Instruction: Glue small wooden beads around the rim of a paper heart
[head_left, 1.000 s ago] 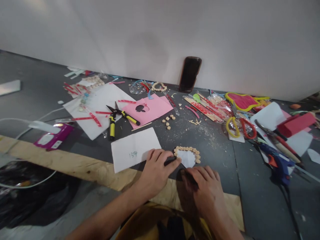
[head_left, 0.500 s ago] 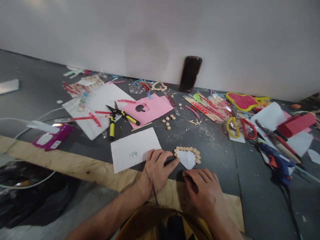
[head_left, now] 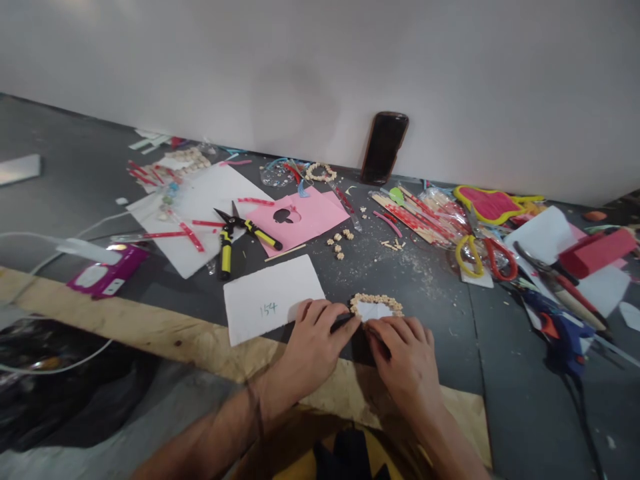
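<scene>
Dark worktop (head_left: 440, 293) littered w/ craft bits, wooden plank (head_left: 125, 323) along its near edge. White paper sheet (head_left: 273, 299) marked 154 lies just left of the hands. Left hand (head_left: 313, 347) rests on the worktop, fingers (head_left: 345, 325) pinched on a small black tool (head_left: 343, 323). Right hand (head_left: 405, 363) sits beside it, fingers curled, tips touching the near edge of the bead ring (head_left: 376, 305); can't tell if it grips anything. Ring w/ white paper inside lies flat just beyond both hands.
</scene>
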The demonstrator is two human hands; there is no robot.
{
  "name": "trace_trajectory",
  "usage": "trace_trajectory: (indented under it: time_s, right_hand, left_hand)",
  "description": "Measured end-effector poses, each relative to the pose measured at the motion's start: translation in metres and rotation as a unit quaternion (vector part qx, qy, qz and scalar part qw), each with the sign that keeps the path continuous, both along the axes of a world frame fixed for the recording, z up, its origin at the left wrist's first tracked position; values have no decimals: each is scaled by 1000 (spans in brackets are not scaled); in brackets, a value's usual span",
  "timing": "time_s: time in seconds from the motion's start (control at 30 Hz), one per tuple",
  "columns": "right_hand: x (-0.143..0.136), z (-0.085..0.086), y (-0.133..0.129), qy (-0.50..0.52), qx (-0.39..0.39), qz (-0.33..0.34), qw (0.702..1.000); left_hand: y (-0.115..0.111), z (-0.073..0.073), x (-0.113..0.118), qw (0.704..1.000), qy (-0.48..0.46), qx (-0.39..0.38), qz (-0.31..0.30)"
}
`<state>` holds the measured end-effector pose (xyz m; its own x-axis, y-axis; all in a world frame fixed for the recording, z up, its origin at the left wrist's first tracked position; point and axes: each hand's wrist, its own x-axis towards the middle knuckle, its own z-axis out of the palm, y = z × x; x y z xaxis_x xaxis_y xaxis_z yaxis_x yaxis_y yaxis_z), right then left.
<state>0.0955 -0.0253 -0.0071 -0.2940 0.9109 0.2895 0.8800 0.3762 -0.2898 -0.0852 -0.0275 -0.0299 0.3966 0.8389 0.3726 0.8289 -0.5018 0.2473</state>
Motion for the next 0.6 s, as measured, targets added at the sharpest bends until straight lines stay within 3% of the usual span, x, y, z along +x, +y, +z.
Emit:
trace_trajectory:
  time_s: [0.6]
  right_hand:
    - [-4, 2, -1, -19, 0, -26, 999]
  left_hand:
    - [0, 4, 1, 1000, -11, -22, -4]
